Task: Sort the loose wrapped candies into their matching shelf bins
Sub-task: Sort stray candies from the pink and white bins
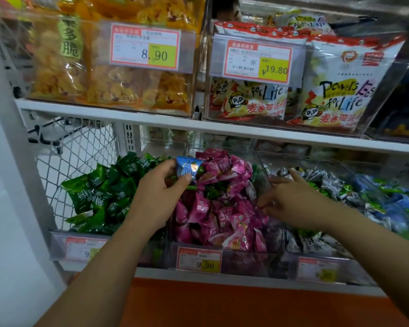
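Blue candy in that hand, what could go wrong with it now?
1. The left hand pinches the blue candy right above the pink candies. If it slips, it would probably drop among them, which looks like the wrong bin.
2. The right hand looks blurred, low over the heaped mixed candies. It might knock some across into the pink candies.

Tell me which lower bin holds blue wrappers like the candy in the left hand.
The rightmost bin: only it shows blue wrappers; the left bin holds green, the middle bin pink.
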